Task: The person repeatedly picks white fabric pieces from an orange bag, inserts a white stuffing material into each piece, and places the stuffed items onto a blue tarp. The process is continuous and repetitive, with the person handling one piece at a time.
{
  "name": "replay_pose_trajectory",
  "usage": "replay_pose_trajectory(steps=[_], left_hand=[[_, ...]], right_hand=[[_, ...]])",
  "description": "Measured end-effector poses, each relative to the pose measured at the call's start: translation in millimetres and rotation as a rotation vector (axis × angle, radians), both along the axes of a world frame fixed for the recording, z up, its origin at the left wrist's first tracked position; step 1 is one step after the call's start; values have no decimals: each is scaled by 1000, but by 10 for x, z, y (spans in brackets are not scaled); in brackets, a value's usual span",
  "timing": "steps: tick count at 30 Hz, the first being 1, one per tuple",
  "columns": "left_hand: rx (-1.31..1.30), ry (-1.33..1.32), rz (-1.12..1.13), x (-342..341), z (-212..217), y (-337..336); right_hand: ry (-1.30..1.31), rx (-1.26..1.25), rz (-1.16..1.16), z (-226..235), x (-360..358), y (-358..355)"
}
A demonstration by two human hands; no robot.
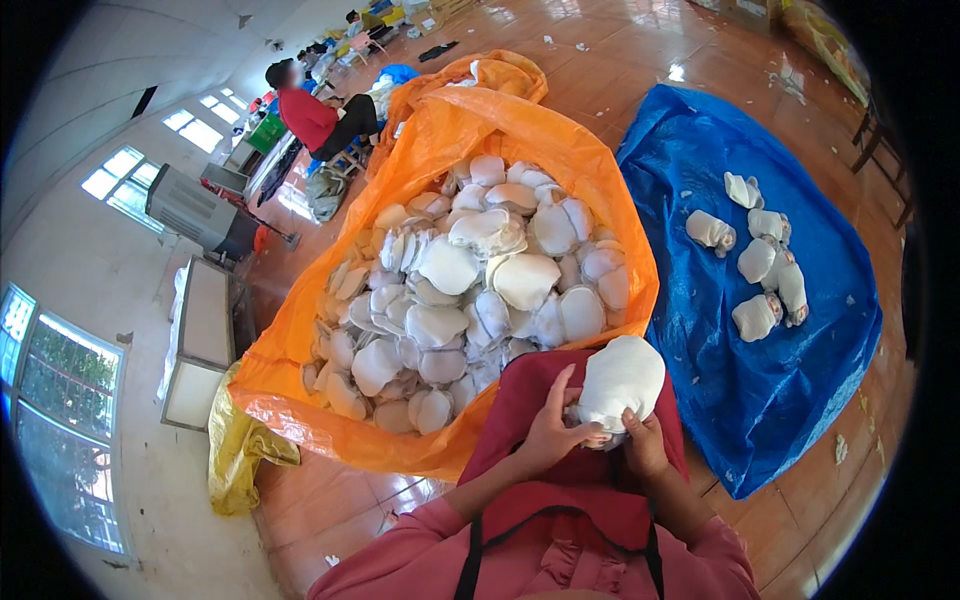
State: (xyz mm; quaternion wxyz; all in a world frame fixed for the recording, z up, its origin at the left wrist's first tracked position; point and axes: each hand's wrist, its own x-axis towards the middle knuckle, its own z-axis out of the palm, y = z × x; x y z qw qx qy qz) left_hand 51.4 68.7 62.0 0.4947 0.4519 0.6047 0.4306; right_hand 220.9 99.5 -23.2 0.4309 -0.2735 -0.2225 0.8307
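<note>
Over my lap I hold a white rounded padded bundle (625, 376), broad and smooth at its far end, with a narrower, partly pinkish near end. My left hand (550, 432) grips its left side and lower edge, index finger pointing up along it. My right hand (644, 446) closes on its lower right, the thumb lying on the white surface. What the fingers do beneath the bundle is hidden. Just beyond my knees, a large open orange sack (590, 160) holds a heap of flat white oval pads (448, 264).
To the right, a blue sheet (700, 400) lies on the tiled floor with several similar white bundles (757, 262) on it. A yellow sack (245, 450) slumps by the left wall. Farther back, a person in red (305, 120) sits beside piled goods.
</note>
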Motion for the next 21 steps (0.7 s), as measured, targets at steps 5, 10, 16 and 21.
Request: replay_pose_trajectory(steps=[5, 10, 16, 21], left_hand=[[14, -142, -62, -264, -246, -85], [-44, 274, -151, -322, -303, -134], [-210, 333, -124, -406, -303, -217], [-55, -86, -36, -483, -354, -236]], right_hand=[[69, 4, -37, -53, 77, 61], [68, -73, -4, -93, 74, 67], [-6, -81, -211, 55, 74, 89], [82, -82, -145, 111, 173, 206]])
